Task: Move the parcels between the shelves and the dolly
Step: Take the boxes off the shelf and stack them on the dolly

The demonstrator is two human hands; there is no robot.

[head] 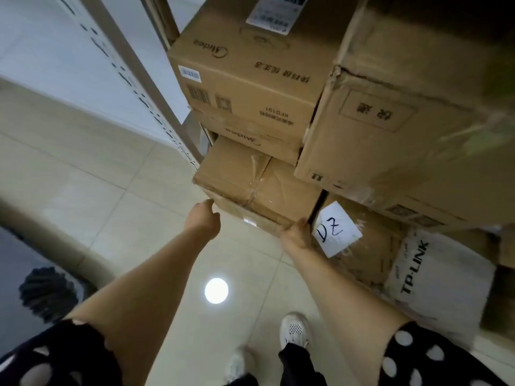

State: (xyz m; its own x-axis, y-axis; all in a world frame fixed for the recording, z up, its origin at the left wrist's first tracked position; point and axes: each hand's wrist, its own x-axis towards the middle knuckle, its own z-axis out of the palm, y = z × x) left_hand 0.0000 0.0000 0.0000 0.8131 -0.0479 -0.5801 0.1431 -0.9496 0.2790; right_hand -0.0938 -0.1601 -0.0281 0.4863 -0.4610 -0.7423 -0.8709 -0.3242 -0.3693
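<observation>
1. Both arms reach forward to the taped parcel [259, 182], low in the stack beneath the Midea boxes [250, 79].
2. The right hand [296, 235] grips its near right corner.
3. The left hand [204, 218] is at the left corner with curled fingers; we cannot tell whether it holds.

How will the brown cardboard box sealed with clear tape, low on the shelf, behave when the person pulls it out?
The brown taped cardboard box likely stays stiff: its edges look square, despite a creased top. Its glossy tape may be slippery. The left hand and right hand are at opposite corners, suggesting it is bulky, perhaps heavy.
</observation>
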